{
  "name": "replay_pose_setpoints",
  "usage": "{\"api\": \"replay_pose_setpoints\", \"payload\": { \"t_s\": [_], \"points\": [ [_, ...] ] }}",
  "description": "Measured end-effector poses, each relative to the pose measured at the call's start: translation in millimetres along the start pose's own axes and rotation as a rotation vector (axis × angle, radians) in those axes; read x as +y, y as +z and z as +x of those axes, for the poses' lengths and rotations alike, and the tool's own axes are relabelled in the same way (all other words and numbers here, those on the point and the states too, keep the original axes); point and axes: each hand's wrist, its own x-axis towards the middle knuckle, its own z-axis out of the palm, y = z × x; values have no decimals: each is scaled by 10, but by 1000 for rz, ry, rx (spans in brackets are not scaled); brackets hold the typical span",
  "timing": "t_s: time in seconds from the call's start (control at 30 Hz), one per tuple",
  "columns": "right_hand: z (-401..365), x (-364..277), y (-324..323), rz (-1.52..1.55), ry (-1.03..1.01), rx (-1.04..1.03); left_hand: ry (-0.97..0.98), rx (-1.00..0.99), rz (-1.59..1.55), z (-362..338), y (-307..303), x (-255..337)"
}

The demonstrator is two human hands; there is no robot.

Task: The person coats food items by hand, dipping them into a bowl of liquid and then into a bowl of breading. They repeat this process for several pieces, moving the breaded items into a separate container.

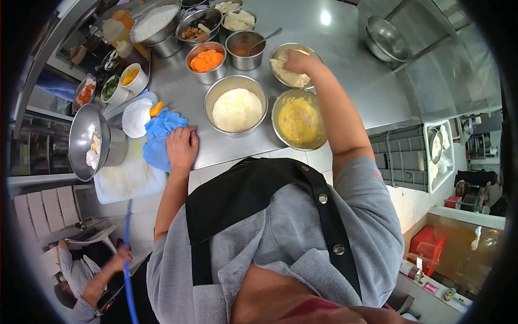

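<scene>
My right hand (298, 61) reaches into a metal bowl (317, 52) of pale, crumbly coating (290, 74); its fingertips are hidden, and I cannot make out whether they hold anything. Just below stands a metal bowl (322, 141) of yellow beaten egg (298, 120). To its left, a deeper metal bowl (208, 108) contains pale flour-like powder (237, 110). My left hand (182, 146) lies at the counter's front edge, fingers extended and resting against a crumpled blue cloth (158, 143). It grips nothing that I can see.
Sliced carrots (206, 60) and a sauce pot (245, 60) with a spoon stand behind. At left are a cutting board (132, 181), a tilted metal bowl (81, 146) and small tubs. A grey crate (402, 156) is at right. Another person's hand (118, 260) is near a blue hose (128, 270).
</scene>
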Motion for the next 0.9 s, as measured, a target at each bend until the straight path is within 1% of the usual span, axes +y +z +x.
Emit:
{"api": "replay_pose_setpoints", "payload": {
  "t_s": [0.1,0.2,0.3,0.4,0.5,0.6,0.7,0.8,0.9],
  "points": [
    [-14,-27,5,-36,-26,-43,5,7,-2,6,0,7],
    [-122,-99,-48,-103,-28,-24,-20,-15,-19,7,8,11],
    [-239,-89,-95,-59,-45,154,-13,-17,-12,11,-8,19],
    [-209,-8,-7,74,-48,247,1,-8,-16,4,21,0],
    [-122,87,222,35,-56,215,-7,-20,-27,-6,33,-10],
    [-87,230,198,153,-90,244,3,-27,-18,-3,29,-3],
    [-326,336,-3,396,-20,272,5,-29,-5,-6,33,-1],
    [-829,447,30,614,-214,492,27,-24,-14,-5,54,-24],
    [-1242,551,211,508,-184,268,14,-24,-47,-9,45,-28]
  ]
}}
